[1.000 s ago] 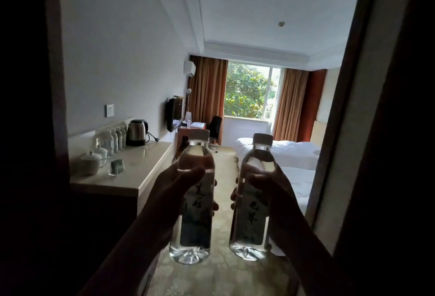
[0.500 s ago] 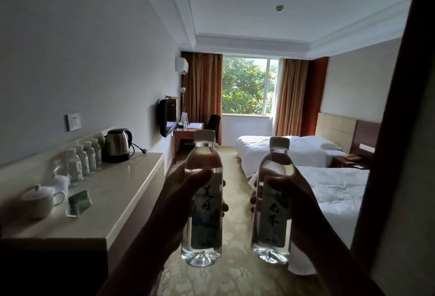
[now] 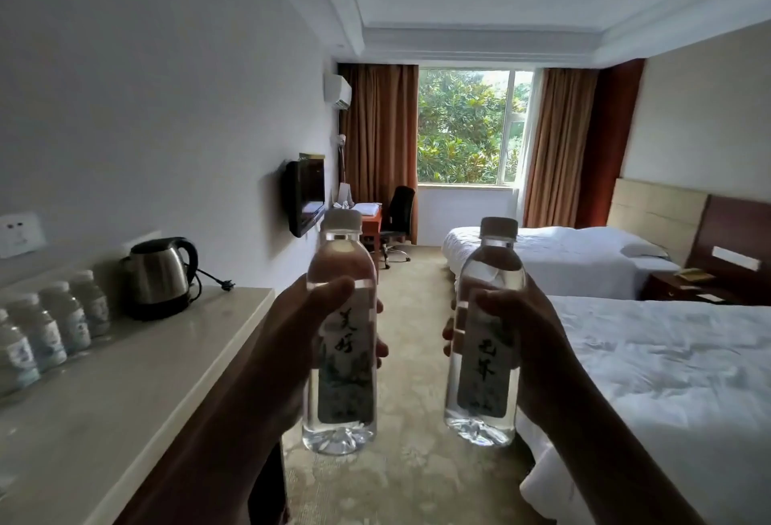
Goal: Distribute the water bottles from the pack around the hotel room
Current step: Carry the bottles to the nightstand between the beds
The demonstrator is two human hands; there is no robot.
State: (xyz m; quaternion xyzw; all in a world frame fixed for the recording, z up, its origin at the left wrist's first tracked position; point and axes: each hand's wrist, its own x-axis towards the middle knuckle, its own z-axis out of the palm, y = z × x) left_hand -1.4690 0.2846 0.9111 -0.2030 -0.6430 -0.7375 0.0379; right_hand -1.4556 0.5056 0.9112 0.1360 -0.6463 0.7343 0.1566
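Observation:
I hold two clear water bottles upright in front of me, over the carpeted aisle. My left hand (image 3: 288, 341) grips the left bottle (image 3: 340, 391) around its labelled middle. My right hand (image 3: 530, 341) grips the right bottle (image 3: 484, 382) the same way. Both bottles are full, with pale caps and grey labels bearing dark characters. Several more small water bottles (image 3: 54, 324) stand in a row at the back of the counter on my left.
A pale counter (image 3: 137, 378) runs along the left wall with a steel kettle (image 3: 160, 276). Two white beds (image 3: 676, 361) fill the right side, a nightstand (image 3: 684, 284) between them. A wall TV (image 3: 302, 197), desk and office chair (image 3: 398, 215) stand before the window.
I have walked out of the dark entry passage into the room. The counter, kettle and beds are closer and fuller in view. Both hands keep the same grip on their bottles.

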